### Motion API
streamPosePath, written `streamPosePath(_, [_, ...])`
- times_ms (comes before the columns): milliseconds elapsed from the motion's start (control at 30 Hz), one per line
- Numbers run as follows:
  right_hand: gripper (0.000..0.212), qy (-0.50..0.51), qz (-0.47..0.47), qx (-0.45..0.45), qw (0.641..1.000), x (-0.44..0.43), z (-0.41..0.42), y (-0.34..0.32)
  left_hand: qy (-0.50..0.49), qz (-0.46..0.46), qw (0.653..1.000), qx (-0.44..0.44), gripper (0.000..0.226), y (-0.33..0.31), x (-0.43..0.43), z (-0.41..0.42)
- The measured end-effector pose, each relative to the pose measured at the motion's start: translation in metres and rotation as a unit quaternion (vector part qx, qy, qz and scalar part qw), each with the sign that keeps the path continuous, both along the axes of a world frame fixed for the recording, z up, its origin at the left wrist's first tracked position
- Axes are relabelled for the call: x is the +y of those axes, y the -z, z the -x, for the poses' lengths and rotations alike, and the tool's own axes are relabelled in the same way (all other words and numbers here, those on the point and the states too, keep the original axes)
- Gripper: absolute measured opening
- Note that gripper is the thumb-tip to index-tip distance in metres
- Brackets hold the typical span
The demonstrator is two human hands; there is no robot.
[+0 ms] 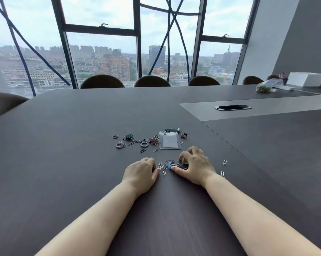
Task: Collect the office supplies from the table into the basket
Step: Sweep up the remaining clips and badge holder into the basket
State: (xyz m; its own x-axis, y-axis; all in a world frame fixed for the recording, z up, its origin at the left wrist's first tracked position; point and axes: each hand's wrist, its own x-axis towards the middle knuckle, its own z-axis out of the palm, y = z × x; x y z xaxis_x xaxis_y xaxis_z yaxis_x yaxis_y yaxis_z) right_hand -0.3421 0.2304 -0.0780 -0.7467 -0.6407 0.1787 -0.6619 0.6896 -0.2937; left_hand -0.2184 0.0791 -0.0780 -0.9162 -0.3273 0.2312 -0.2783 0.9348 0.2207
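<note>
**Paper clips (164,168): light, flat, slippery**

They lie heaped at lower centre of the frame on the tabletop (63,145), between left hand (140,171) and right hand (194,166); binder clips (129,136) and a badge holder (170,141) sit just beyond. Thin wire probably skids on this smooth top, so raking and scooping looks best. Both hands curl downward; whether either grip holds anything I cannot tell. No basket shows.

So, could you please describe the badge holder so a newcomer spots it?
On the dark conference table, look just beyond the right hand, among the scattered clips. The badge holder is the only flat, clear rectangular sleeve there.
</note>
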Motion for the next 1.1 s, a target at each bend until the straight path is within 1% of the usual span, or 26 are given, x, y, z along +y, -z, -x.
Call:
streamPosePath(100, [0.040, -0.005, 0.000, 0.010, 1.000, 0.000, -0.001, 0.001, 0.001, 0.018, 1.000, 0.000, 0.029, -0.001, 0.001, -0.002])
streamPosePath(200, [0.035, -0.019, 0.022, 0.023, 0.999, 0.001, -0.004, 0.000, -0.005, 0.021, 1.000, 0.005, 0.031, -0.002, 0.003, -0.003])
streamPosePath(267, [0.036, -0.030, 0.037, 0.037, 0.998, 0.001, -0.007, -0.001, -0.010, 0.015, 1.000, 0.011, 0.031, -0.001, 0.003, -0.003])
streamPosePath(367, [0.043, -0.048, 0.056, 0.041, 0.996, 0.002, -0.009, -0.003, -0.018, 0.006, 1.000, 0.018, 0.031, -0.001, 0.003, -0.004])
streamPosePath(467, [0.043, -0.056, 0.097, 0.031, 0.993, 0.003, -0.010, -0.004, -0.020, 0.007, 0.999, 0.027, 0.031, 0.000, 0.003, -0.004])
streamPosePath(567, [0.039, -0.055, 0.111, 0.022, 0.992, 0.002, -0.012, -0.005, -0.022, 0.012, 0.999, 0.021, 0.032, 0.000, 0.002, -0.004])
streamPosePath(700, [0.034, -0.066, 0.160, -0.021, 0.985, 0.001, -0.014, -0.007, -0.029, -0.001, 0.999, 0.015, 0.035, -0.005, 0.001, -0.011])
streamPosePath(833, [0.031, -0.023, 0.213, -0.033, 0.976, -0.003, -0.023, -0.012, -0.046, -0.040, 0.995, 0.081, 0.034, -0.019, -0.012, -0.045])
streamPosePath(900, [0.031, -0.016, 0.248, -0.040, 0.968, -0.011, -0.034, -0.018, -0.058, -0.041, 0.990, 0.119, 0.033, -0.033, -0.023, -0.072])
streamPosePath(1033, [0.025, -0.049, 0.325, -0.057, 0.943, -0.047, -0.076, -0.050, -0.099, 0.002, 0.980, 0.174, 0.032, -0.076, -0.049, -0.140])
streamPosePath(1100, [0.023, -0.089, 0.360, -0.067, 0.926, -0.075, -0.106, -0.072, -0.123, 0.054, 0.969, 0.208, 0.031, -0.101, -0.064, -0.179])
